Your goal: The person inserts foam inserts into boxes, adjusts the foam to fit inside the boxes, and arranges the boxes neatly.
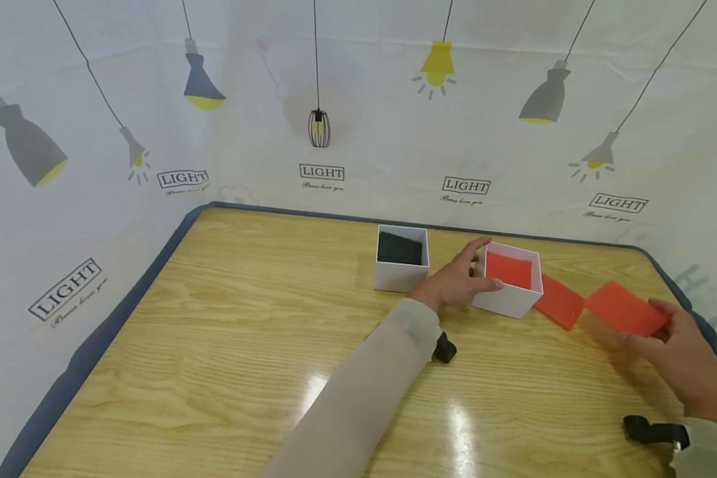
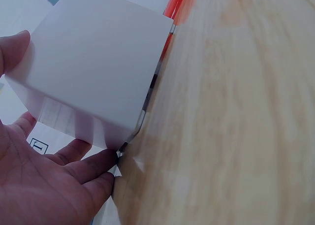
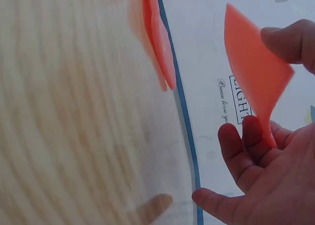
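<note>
My left hand (image 1: 454, 282) holds a white open-topped box (image 1: 504, 302) by its left side, the thumb over the front rim. Orange-red material (image 1: 510, 271) lies inside that box. In the left wrist view the box (image 2: 93, 57) shows a plain white wall, with the fingertips against an adjoining side. Off to the right, my right hand (image 1: 690, 345) pinches a thin orange-red sheet (image 1: 624, 309) by its right end, above the table. The right wrist view shows this sheet (image 3: 253, 62) bent between thumb and fingers. Another orange-red sheet (image 1: 558, 305) lies right beside the box.
A second white box (image 1: 394, 275) with dark material (image 1: 399, 249) in it stands left of my left hand. Everything rests on a wood-grain table (image 1: 215, 345) with a dark blue edge. A white cloth wall (image 1: 382, 133) printed with lamps rises behind it.
</note>
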`<state>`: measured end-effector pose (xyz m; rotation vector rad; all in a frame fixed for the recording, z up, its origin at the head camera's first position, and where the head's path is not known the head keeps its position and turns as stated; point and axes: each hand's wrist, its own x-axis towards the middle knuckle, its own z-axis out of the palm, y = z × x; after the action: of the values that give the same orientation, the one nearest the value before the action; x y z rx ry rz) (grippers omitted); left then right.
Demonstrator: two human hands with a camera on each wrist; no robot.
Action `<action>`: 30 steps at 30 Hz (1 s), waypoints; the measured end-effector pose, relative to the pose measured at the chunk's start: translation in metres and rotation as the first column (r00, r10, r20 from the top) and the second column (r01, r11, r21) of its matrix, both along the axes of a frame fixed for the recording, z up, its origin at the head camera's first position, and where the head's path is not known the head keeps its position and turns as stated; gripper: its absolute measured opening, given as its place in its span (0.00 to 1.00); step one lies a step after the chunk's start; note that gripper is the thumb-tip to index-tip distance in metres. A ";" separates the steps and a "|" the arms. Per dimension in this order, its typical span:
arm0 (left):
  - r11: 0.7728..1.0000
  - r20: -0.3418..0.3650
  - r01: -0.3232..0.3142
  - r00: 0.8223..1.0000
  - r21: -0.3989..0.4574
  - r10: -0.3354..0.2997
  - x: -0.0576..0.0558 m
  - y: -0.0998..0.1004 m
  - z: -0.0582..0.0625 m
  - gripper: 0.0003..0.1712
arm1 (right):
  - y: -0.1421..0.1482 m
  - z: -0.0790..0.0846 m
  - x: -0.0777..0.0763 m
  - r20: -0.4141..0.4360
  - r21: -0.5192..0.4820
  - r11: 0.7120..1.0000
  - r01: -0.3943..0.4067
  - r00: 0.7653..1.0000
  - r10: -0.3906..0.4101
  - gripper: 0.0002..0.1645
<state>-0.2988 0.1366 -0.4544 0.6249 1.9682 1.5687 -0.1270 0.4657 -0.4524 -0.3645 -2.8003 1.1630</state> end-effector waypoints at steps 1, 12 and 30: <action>1.000 0.000 0.001 1.000 0.000 -0.001 0.000 0.000 0.000 0.53 | -0.002 0.000 0.001 -0.014 -0.007 1.000 -0.005 1.000 0.005 0.54; 1.000 0.001 0.001 1.000 -0.012 -0.001 0.001 0.000 -0.004 0.53 | -0.016 -0.003 0.001 -0.142 -0.096 0.992 -0.083 0.988 0.069 0.52; 0.999 -0.022 -0.011 1.000 -0.031 0.011 -0.002 0.002 -0.005 0.52 | -0.034 0.012 -0.013 -0.144 -0.139 0.972 -0.190 0.975 0.170 0.51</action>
<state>-0.3005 0.1391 -0.4591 0.6224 2.0115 1.5411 -0.1402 0.4316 -0.4401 -0.0401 -2.6834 1.3887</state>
